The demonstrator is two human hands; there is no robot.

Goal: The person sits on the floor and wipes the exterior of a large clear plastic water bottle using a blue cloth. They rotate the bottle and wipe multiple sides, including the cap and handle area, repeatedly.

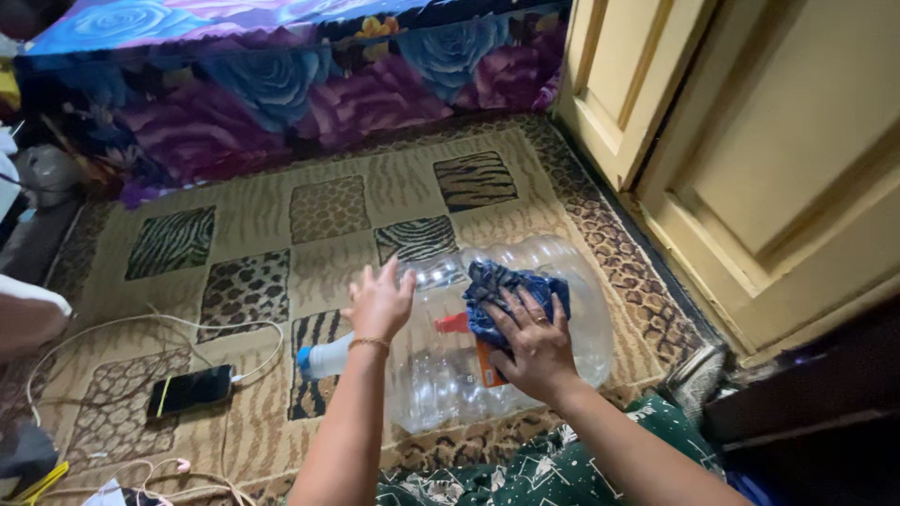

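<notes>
1. On the animal-print patchwork carpet [328,211] in front of me lies a large clear plastic water bottle [487,328], tipped on its side, its white neck and blue cap [323,359] pointing to my left.
2. My right hand [534,347] presses a crumpled dark blue cloth [511,295] flat against the bottle's upper wall; the fingers are spread over the cloth rather than curled round it, so it is pinned, not gripped.
3. My left hand [380,302] is open with fingers splayed, near the bottle's shoulder; I cannot tell whether the palm touches the plastic or hovers just above.
4. Judging by this, I am wiping the bottle's outside, one hand steadying while the other rubs.
5. A further stroke would want firm pressure through the cloth and a steady brace at the shoulder, since the round body could roll on the carpet.
6. A black phone [190,390] on a white cable [141,323] lies well to my left, and a cream panelled door [750,159] stands to my right.
</notes>
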